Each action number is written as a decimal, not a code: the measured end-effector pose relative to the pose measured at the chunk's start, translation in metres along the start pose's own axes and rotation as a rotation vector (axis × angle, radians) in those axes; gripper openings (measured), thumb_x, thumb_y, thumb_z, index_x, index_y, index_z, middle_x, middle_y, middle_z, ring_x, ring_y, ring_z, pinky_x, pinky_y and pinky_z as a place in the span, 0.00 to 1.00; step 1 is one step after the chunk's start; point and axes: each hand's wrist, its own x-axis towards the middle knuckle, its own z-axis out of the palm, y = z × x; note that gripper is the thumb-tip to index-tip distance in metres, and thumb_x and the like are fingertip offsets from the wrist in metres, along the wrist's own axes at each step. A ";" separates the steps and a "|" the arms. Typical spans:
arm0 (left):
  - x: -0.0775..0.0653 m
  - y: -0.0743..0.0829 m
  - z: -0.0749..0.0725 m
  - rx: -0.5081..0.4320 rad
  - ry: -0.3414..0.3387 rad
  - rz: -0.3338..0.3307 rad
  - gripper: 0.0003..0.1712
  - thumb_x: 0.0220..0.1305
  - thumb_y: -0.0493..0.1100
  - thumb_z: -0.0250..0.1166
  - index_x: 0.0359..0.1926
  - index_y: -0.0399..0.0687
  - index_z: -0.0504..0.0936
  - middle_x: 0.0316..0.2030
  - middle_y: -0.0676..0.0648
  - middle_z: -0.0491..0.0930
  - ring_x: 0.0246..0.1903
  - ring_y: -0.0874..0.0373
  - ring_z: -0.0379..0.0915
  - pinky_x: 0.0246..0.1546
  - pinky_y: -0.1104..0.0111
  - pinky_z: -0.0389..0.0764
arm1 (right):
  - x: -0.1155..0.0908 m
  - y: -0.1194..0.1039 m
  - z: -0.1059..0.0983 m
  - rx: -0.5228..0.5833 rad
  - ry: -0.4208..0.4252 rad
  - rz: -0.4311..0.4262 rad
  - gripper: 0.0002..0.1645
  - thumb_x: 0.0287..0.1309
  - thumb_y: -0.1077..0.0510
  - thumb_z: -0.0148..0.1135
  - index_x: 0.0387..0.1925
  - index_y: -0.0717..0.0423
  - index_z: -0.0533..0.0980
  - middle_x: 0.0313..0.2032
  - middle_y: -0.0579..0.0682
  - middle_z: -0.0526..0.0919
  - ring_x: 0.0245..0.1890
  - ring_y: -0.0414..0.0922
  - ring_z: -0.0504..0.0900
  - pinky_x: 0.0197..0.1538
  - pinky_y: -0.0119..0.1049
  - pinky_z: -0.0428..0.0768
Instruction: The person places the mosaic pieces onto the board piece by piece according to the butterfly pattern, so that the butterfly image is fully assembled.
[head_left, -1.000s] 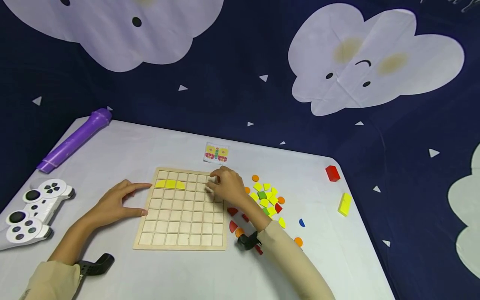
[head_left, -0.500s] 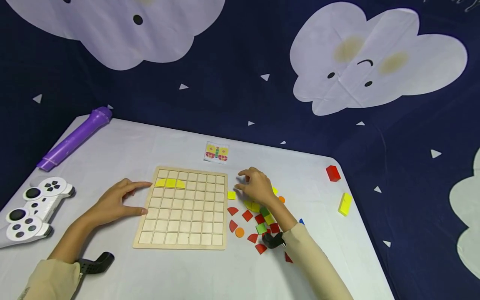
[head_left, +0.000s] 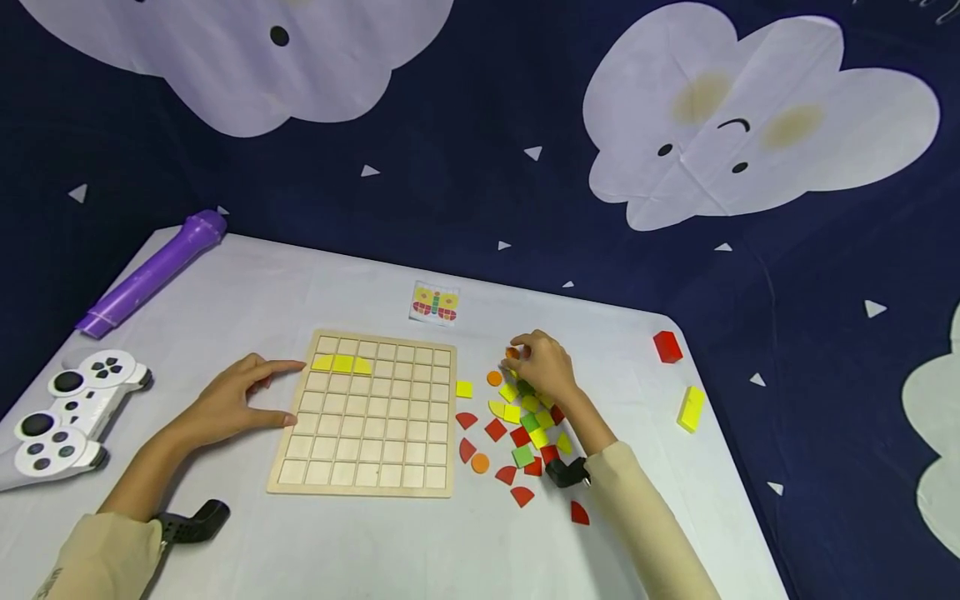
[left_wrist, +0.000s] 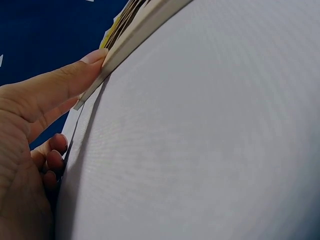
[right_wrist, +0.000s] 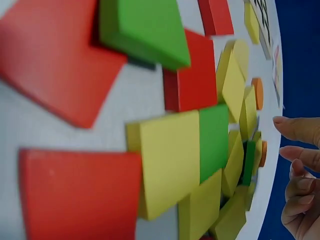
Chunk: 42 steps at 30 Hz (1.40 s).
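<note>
A wooden grid board (head_left: 360, 494) lies on the white table. Three yellow pieces (head_left: 342, 364) form a row in its upper left cells. My left hand (head_left: 236, 404) is at the board's left side, index finger and thumb straight and spread along the edge; in the left wrist view the thumb (left_wrist: 65, 87) touches the rim. Beyond the pile of loose pieces, my right hand (head_left: 543, 365) reaches over an orange disc (head_left: 512, 353). The right wrist view shows its thumb and index finger apart, nothing between them. A yellow square (head_left: 464, 389) lies just right of the board.
Several red, yellow, green and orange pieces (head_left: 522, 457) lie scattered right of the board. Behind it is a butterfly pattern card (head_left: 435, 303). A white game controller (head_left: 71, 412) and purple microphone (head_left: 153, 271) lie left; red (head_left: 667, 347) and yellow blocks (head_left: 691, 409) sit far right.
My right hand has moved right, from the board's upper right corner to the far side of the loose pieces. The yellow square beside the board has come into view. My left hand stays put.
</note>
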 end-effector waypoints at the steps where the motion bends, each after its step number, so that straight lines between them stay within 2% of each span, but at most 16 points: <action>1: 0.000 0.000 0.000 0.000 -0.001 -0.002 0.44 0.45 0.54 0.80 0.64 0.48 0.76 0.32 0.49 0.61 0.34 0.59 0.56 0.33 0.67 0.58 | 0.001 0.002 0.000 -0.015 0.000 0.007 0.24 0.53 0.49 0.74 0.49 0.57 0.84 0.30 0.50 0.77 0.29 0.45 0.73 0.33 0.38 0.71; 6: 0.001 0.000 0.000 0.011 -0.005 -0.009 0.45 0.45 0.55 0.80 0.64 0.49 0.76 0.32 0.49 0.61 0.34 0.58 0.56 0.33 0.67 0.59 | 0.004 0.007 -0.002 -0.055 -0.024 0.060 0.23 0.55 0.48 0.72 0.48 0.56 0.84 0.32 0.51 0.77 0.31 0.46 0.73 0.35 0.40 0.71; 11: 0.001 -0.001 0.000 0.023 -0.006 -0.014 0.45 0.44 0.55 0.80 0.64 0.49 0.76 0.31 0.49 0.61 0.33 0.58 0.56 0.33 0.66 0.58 | 0.007 0.009 -0.001 -0.062 -0.040 0.072 0.19 0.56 0.48 0.72 0.44 0.56 0.85 0.30 0.51 0.76 0.29 0.46 0.73 0.33 0.39 0.70; 24: 0.001 0.000 0.000 0.034 -0.002 -0.005 0.44 0.44 0.55 0.80 0.63 0.48 0.77 0.30 0.50 0.60 0.32 0.59 0.56 0.33 0.66 0.58 | 0.010 0.008 0.003 -0.106 -0.037 0.063 0.16 0.55 0.49 0.71 0.39 0.58 0.85 0.32 0.51 0.78 0.30 0.46 0.75 0.35 0.42 0.75; 33: 0.001 0.001 -0.001 0.044 -0.011 -0.016 0.45 0.44 0.56 0.80 0.64 0.48 0.76 0.30 0.50 0.61 0.32 0.58 0.57 0.33 0.65 0.58 | 0.011 0.004 0.004 -0.125 -0.034 0.064 0.17 0.53 0.48 0.72 0.36 0.58 0.85 0.30 0.50 0.76 0.28 0.45 0.74 0.32 0.39 0.73; 42: 0.001 0.000 0.000 0.038 -0.006 -0.008 0.44 0.44 0.55 0.80 0.63 0.47 0.77 0.30 0.50 0.61 0.32 0.58 0.56 0.33 0.66 0.58 | 0.011 -0.012 0.008 -0.114 -0.005 -0.004 0.17 0.52 0.48 0.72 0.35 0.57 0.85 0.29 0.48 0.75 0.25 0.44 0.73 0.30 0.37 0.73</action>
